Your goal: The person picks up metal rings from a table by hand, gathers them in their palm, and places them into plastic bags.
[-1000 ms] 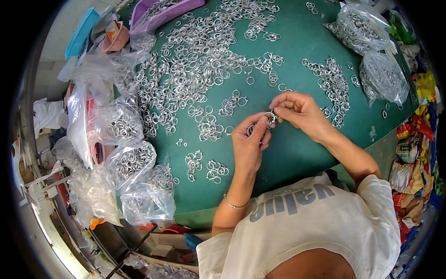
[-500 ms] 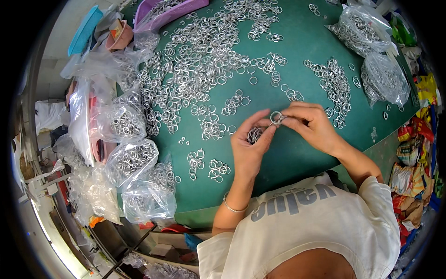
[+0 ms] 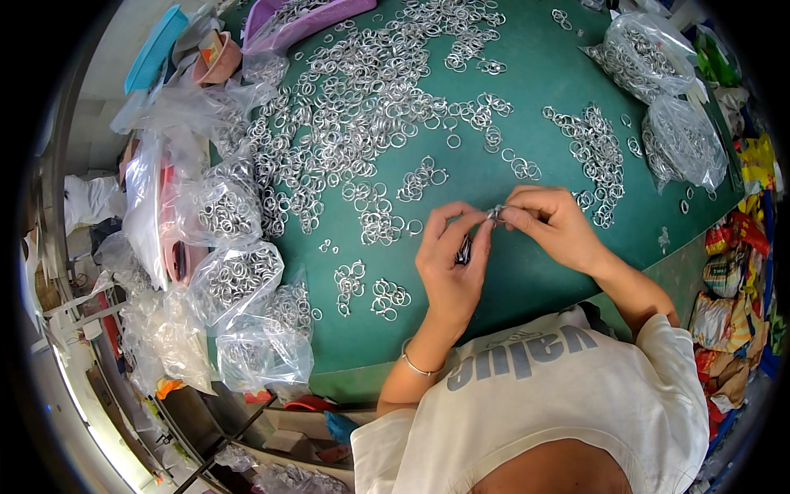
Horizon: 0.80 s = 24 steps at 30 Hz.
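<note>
Left hand (image 3: 448,267): hovers over the green desk (image 3: 527,280) near its front edge, thumb and fingers pinched on a small metal ring (image 3: 497,213) at the fingertips; a dark bunch of rings (image 3: 464,249) is tucked in the palm, too shadowed to count.
Right hand (image 3: 553,224): just beside the left, fingertips meeting it, thumb and forefinger clenched on the same small ring.
Ring in hand: held between both hands above the desk, off the surface, toward the front and a little right of the middle.
Wrist: a thin bracelet (image 3: 420,366) circles the left wrist.
Loose rings (image 3: 370,107): a wide silver scatter spreads from the middle of the desk to its back edge.
Small clusters (image 3: 370,292): a few little groups lie near the front edge, left of the hands and apart from them.
Right-side pile (image 3: 592,156): a looser drift of rings sits behind the right hand, near but not touching.
Bags on the left (image 3: 234,276): several clear plastic bags holding rings crowd the left edge, some slumped over it.
Bags on the right (image 3: 658,90): 2 clear bags of rings rest at the back right corner.
Trays: a purple tray (image 3: 304,15) lies at the back edge, and a blue one (image 3: 156,45) sits off the back left corner.
Person: white printed T-shirt (image 3: 568,412), leaning in from the front edge.
</note>
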Available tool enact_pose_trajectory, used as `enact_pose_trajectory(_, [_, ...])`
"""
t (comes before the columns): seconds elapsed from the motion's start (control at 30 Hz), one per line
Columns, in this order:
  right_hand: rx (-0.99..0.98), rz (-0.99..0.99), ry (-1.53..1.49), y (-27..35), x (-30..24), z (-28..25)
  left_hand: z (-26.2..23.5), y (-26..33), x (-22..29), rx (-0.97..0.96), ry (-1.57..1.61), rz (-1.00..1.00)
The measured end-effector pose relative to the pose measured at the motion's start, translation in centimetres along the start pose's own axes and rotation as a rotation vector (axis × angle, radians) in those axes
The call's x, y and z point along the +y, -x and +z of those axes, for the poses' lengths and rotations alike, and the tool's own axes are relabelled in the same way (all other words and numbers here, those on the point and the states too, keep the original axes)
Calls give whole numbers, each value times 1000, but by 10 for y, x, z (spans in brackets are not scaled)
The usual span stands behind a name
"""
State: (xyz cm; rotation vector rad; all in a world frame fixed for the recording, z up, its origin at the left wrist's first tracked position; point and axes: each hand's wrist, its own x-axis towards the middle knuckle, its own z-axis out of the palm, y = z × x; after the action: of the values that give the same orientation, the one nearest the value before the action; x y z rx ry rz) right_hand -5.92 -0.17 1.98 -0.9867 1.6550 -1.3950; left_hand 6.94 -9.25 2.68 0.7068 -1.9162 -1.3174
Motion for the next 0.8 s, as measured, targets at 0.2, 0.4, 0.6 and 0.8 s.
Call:
enact_pose_trajectory(0.2, [91, -304, 371, 2, -14, 4, -3, 1, -8, -48, -140, 139])
enact_pose_trajectory(0.4, [-147, 81, 237, -2, -32, -7, -9, -2, -6, -130, -226, 301])
enact_pose_trajectory(0.6, [-87, -302, 514, -3, -25, -3, -17, -1, 3, -262, -329, 227])
enact_pose_trajectory(0.8, [-117, -327, 584, 1, -36, -6, -16, -2, 4, -337, -83, 87])
